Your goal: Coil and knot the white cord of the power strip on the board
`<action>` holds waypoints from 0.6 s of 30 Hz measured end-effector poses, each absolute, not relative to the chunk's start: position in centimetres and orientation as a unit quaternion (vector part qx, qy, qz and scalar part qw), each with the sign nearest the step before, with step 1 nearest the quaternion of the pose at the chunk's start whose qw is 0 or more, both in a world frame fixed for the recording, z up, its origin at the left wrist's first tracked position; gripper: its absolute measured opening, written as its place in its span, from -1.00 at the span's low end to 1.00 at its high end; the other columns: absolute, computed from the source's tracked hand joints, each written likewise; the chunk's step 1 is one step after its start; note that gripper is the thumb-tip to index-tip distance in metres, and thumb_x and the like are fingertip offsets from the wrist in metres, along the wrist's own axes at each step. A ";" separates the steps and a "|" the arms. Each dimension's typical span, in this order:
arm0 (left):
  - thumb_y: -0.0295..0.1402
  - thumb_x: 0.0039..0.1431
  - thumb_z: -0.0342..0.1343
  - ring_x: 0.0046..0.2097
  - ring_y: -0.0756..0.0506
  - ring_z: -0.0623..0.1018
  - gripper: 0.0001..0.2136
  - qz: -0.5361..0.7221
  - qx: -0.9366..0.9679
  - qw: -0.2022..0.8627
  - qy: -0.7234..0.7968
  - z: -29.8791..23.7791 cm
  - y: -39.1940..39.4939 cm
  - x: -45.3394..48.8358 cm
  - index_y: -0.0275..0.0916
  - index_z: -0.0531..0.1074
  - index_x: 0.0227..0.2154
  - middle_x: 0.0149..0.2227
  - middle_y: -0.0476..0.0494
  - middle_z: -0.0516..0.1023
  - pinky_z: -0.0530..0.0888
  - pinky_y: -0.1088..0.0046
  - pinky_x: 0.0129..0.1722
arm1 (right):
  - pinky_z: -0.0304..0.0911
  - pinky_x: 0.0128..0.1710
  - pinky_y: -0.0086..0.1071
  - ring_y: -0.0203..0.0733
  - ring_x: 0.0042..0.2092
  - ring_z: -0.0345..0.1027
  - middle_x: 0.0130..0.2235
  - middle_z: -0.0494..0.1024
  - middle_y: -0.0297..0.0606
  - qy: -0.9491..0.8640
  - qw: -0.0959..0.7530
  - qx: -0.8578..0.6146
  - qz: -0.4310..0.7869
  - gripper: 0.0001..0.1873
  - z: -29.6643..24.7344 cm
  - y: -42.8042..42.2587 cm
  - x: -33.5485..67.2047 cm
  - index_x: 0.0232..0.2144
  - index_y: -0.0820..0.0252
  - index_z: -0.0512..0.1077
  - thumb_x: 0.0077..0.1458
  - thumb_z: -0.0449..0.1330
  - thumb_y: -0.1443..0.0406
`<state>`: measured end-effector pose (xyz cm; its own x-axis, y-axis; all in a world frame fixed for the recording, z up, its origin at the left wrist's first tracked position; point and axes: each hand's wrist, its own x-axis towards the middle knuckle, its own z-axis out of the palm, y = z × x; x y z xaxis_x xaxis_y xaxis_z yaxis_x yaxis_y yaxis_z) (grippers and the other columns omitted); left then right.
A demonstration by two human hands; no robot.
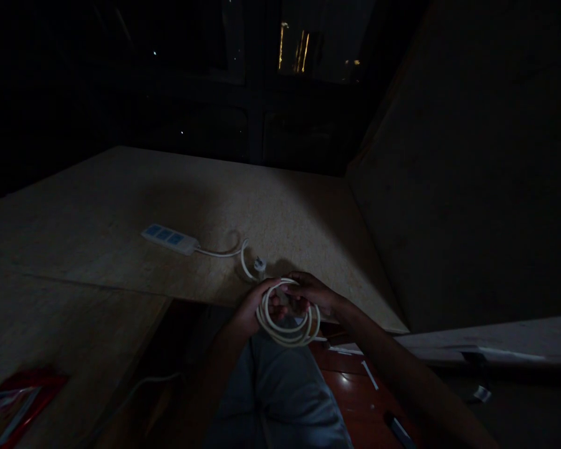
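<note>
A white power cord (287, 343) is wound into several loops between my hands, above my lap. My left hand (257, 305) is closed around the left side of the coil. On its upper right, my right hand (311, 292) also grips the cord, fingers curled. The plug (260, 264) sticks up just beyond my left hand, its pins showing. From the coil the cord runs left across the tabletop to a white power strip (171, 239) with blue socket faces. Some of my fingertips are hidden by the loops and the dim light.
The pale tabletop (262, 206) reaches back to dark windows, with a wall panel (472, 187) on the right. A red packet (19, 399) lies at the lower left. Below right is a reddish floor (355, 386) with small white strips and a dark object (399, 430).
</note>
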<state>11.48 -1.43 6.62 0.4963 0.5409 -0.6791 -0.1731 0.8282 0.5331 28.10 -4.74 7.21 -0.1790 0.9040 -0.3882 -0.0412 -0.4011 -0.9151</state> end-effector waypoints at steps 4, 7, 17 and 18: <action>-0.32 0.25 0.03 -0.76 0.07 0.28 -0.72 0.195 0.132 0.894 0.382 6.7 -1.1 10.3 -0.33 0.41 -0.55 -0.75 0.06 0.28 0.26 0.59 -0.73 | 0.06 -0.69 -0.56 -0.46 -0.65 0.14 -0.58 0.35 -0.52 -0.407 0.364 -0.527 0.651 -0.55 7.5 -5.1 28.3 -0.34 0.24 0.40 -0.22 0.44 0.11; -0.30 0.26 0.01 -0.77 0.07 0.24 -0.67 0.203 0.122 0.912 0.335 6.7 -1.6 9.8 -0.35 0.43 -0.57 -0.79 0.08 0.19 0.23 0.56 -0.73 | 0.13 -0.67 -0.54 -0.45 -0.64 0.19 -0.54 0.41 -0.49 -0.398 0.365 -0.527 0.656 -0.55 7.7 -5.5 29.0 -0.35 0.24 0.41 -0.28 0.47 0.18; -0.56 0.13 0.05 -0.33 -0.07 0.60 -0.86 0.361 -0.023 0.897 0.253 5.6 -4.3 11.2 -0.32 0.50 -0.42 -0.48 -0.10 0.57 0.51 0.29 -0.12 | 0.16 -0.69 -0.55 -0.48 -0.68 0.09 -0.62 0.35 -0.55 -0.344 0.445 -0.566 0.603 -0.60 7.5 -5.7 30.1 -0.45 0.22 0.39 -0.34 0.47 0.22; -0.57 0.13 0.05 -0.34 -0.04 0.59 -0.86 0.367 -0.025 0.896 0.248 5.6 -4.4 11.4 -0.31 0.51 -0.39 -0.45 -0.08 0.58 0.50 0.33 -0.14 | 0.15 -0.70 -0.55 -0.49 -0.69 0.07 -0.63 0.34 -0.56 -0.337 0.454 -0.565 0.601 -0.60 7.5 -5.7 30.1 -0.45 0.22 0.38 -0.34 0.47 0.22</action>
